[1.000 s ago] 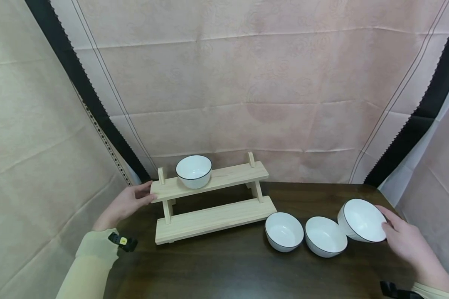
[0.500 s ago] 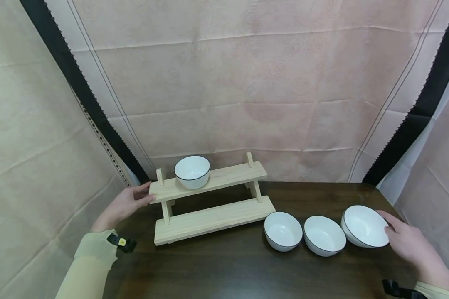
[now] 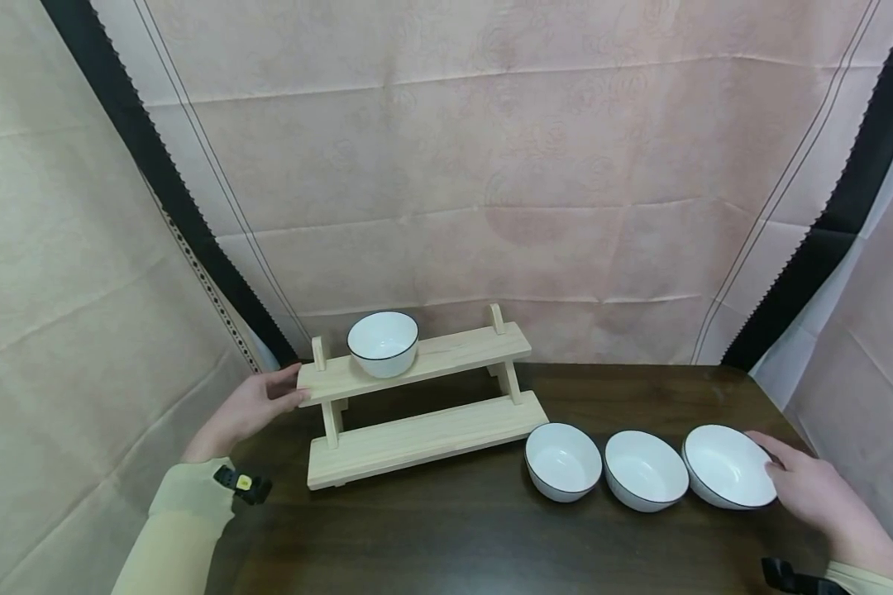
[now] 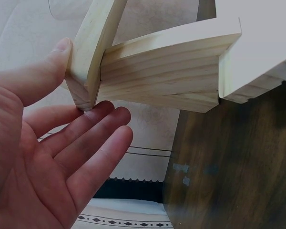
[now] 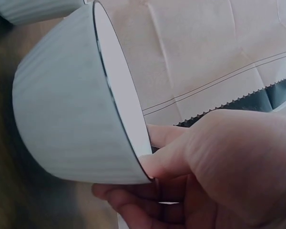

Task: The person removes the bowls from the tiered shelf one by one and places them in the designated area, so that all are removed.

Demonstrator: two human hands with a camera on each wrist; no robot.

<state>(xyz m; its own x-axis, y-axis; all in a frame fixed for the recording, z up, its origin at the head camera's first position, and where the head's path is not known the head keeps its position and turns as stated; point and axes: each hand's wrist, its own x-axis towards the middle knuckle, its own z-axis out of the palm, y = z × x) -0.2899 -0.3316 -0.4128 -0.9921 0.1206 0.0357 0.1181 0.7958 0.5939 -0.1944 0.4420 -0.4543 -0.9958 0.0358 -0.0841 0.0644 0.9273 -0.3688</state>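
Observation:
My left hand (image 3: 256, 409) pinches the left end of the upper board of a two-tier wooden shelf (image 3: 424, 434), thumb on one face and fingertips under the edge in the left wrist view. One white bowl (image 3: 383, 345) with a dark rim sits on that upper board, left of its middle. At the far right, my right hand (image 3: 814, 487) pinches the rim of another white bowl (image 3: 729, 468), thumb at the inside and fingers below outside. In the right wrist view this bowl (image 5: 71, 105) shows ribbed sides. Two more white bowls, a middle one (image 3: 646, 471) and a left one (image 3: 563, 463), stand beside it.
The dark wooden table (image 3: 432, 537) carries the shelf and the row of bowls. Pale cloth walls (image 3: 491, 165) with black strips close off the back and both sides. The left bowl stands close to the shelf's lower right corner.
My right hand has lowered its bowl toward the table and nearer the front, bringing it level with the other two bowls. The left hand and shelf stay in place.

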